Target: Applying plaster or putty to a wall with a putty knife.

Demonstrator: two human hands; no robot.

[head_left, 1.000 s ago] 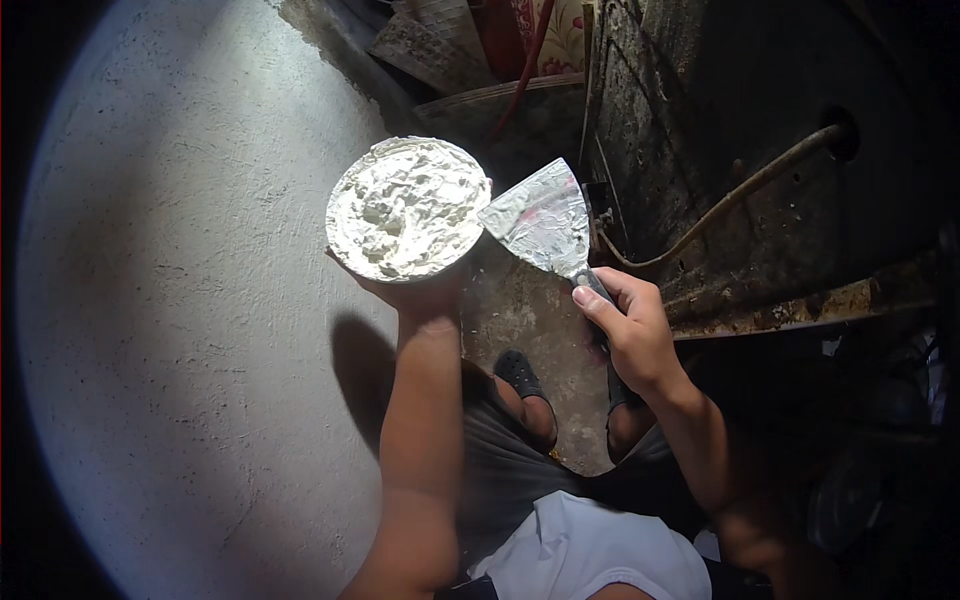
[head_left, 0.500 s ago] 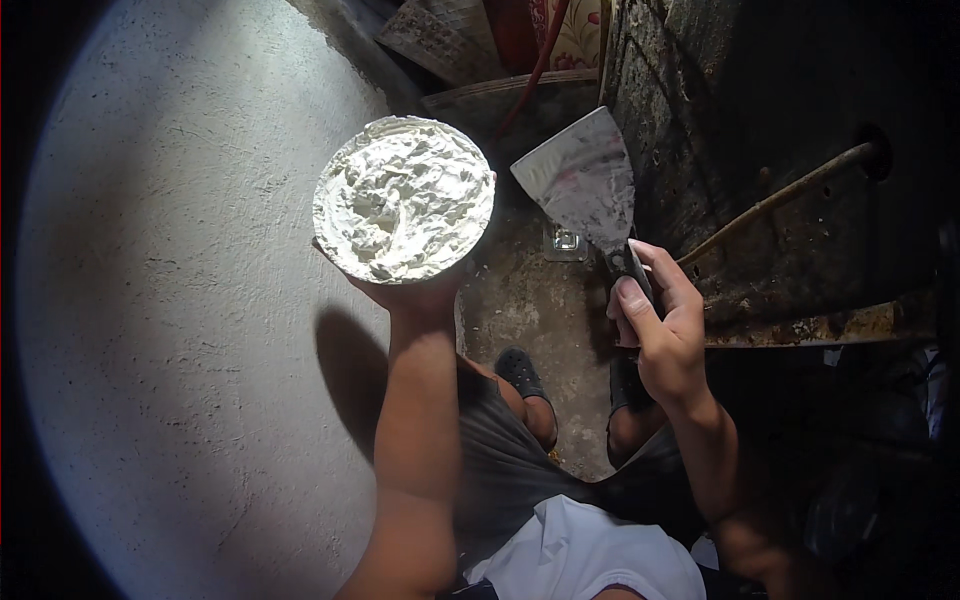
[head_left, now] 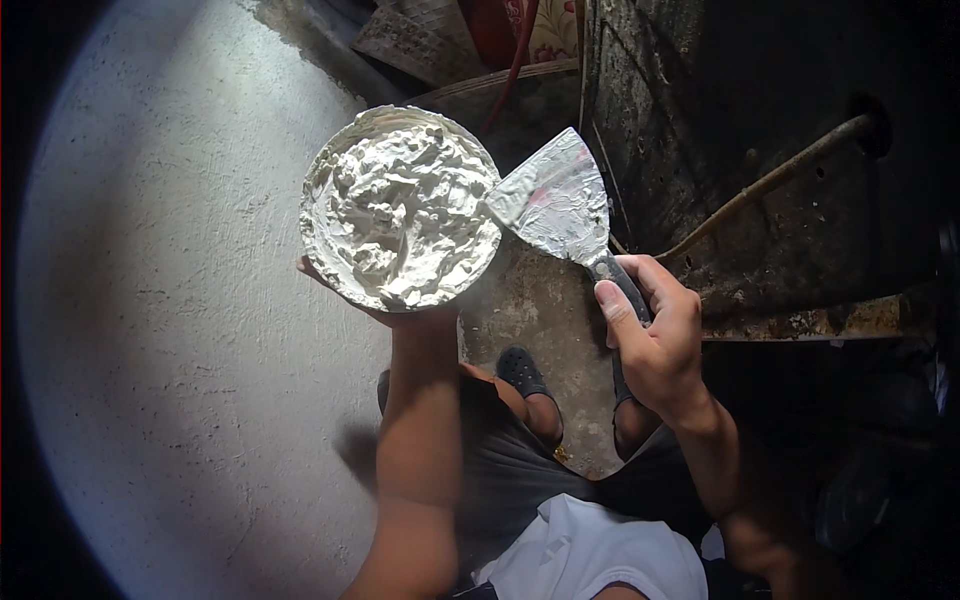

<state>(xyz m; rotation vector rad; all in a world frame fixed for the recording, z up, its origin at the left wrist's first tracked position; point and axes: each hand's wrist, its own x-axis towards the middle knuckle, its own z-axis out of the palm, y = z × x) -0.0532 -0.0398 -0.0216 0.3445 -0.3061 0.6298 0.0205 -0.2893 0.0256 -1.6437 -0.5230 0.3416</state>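
My left hand [head_left: 400, 316] supports a round tub [head_left: 312, 180] from below, its fingers mostly hidden under it. Thick white paste [head_left: 410, 210] with a rough, scooped surface fills much of the tub. In my right hand [head_left: 660, 325] is a putty knife [head_left: 560, 205], its dark handle [head_left: 622, 288] wrapped by my fingers and thumb. White smears and a pinkish patch mark its wide blade. The blade points up and left, its corner right at the tub's right rim; whether they touch I cannot tell.
A pale, rough plastered wall [head_left: 200, 300] fills the left side. To the right is a dark, stained panel [head_left: 720, 130] with a rusty rod [head_left: 770, 185] across it. My feet in dark clogs [head_left: 522, 372] stand on a worn concrete floor [head_left: 530, 300]. Stacked boards [head_left: 420, 45] lie at the far end.
The putty knife has moved left and its blade has come up to the tub's rim. The tub appears slightly larger and lower, and its paste is less brightly lit.
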